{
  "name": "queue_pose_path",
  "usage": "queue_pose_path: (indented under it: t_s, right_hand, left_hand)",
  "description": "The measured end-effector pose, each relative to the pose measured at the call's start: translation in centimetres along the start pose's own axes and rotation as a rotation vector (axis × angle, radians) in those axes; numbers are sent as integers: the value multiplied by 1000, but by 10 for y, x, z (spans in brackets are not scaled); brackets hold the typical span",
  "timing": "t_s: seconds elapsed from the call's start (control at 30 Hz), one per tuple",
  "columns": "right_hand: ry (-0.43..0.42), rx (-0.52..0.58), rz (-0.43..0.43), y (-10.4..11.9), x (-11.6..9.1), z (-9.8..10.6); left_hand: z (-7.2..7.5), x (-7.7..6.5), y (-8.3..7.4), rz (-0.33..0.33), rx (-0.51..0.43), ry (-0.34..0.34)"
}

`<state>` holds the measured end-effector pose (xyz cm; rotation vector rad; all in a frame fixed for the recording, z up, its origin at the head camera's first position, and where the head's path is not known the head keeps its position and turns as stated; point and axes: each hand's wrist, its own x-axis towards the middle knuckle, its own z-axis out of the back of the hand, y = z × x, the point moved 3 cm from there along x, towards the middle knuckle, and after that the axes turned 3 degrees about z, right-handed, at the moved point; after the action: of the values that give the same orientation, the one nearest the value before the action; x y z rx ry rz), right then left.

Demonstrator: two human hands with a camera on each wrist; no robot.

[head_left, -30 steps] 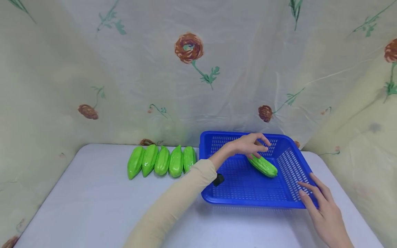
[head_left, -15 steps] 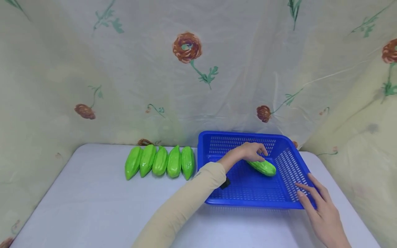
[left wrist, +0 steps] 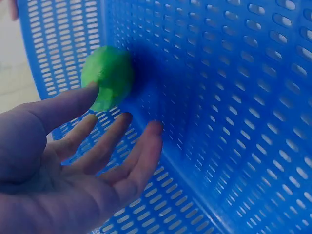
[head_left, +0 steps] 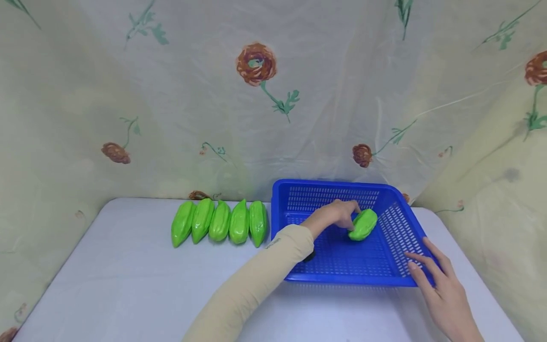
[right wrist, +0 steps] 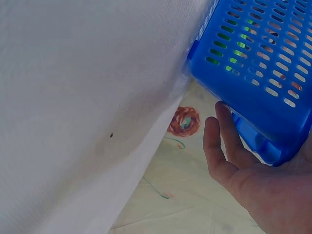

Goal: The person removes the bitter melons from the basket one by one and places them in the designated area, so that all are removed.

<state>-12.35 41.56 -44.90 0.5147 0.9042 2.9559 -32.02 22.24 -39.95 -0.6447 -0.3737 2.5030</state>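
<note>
A blue plastic basket (head_left: 333, 278) with slotted walls stands at the right of the table. Inside it lies one glossy green ridged gourd (head_left: 364, 225), pointing up to the right. My left hand (head_left: 337, 213) reaches into the basket beside this gourd. In the left wrist view the left thumb overlaps the gourd (left wrist: 109, 73), while the other fingers spread loosely below it. At the basket's front right corner, my right hand (head_left: 448, 294) rests on the rim with relaxed fingers. The right wrist view shows two nearly straight fingers (right wrist: 214, 141) beside the basket's outer wall.
Several similar green gourds (head_left: 219, 222) lie side by side in a row left of the basket, near the back edge of the white table (head_left: 128, 275). A flowered curtain (head_left: 192, 95) hangs behind the table and along both sides.
My left hand has come down into the basket, and the gourd has turned from slanting down-right to slanting up-right. The right hand has stayed at the rim.
</note>
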Motion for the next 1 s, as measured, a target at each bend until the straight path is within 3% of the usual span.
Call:
queue_pose_path:
  t_s: [0.17, 0.43, 0.57, 0.7, 0.73, 0.83, 0.93, 1.0]
  right_hand:
    - [5, 3, 0, 1, 1, 0]
    - [2, -5, -8, 1, 1, 0]
    - [2, -2, -3, 1, 1, 0]
    - [-13, 3, 8, 0, 1, 1]
    - [-19, 6, 13, 0, 1, 2]
    - [-22, 6, 19, 0, 2, 2]
    - [-5, 3, 13, -1, 2, 1]
    - [3, 0, 5, -1, 1, -1]
  left_hand:
    - [-4, 3, 1, 42, -153, 55]
    - [-11, 7, -5, 36, -278, 87]
    - [-10, 14, -6, 45, -263, 76]
    - [-18, 43, -4, 32, -131, 26]
    - [-18, 44, -5, 29, -107, 19]
    - [-10, 30, -6, 19, -114, 11]
    - [7, -5, -5, 13, -206, 14]
    - [15, -20, -1, 1, -262, 12]
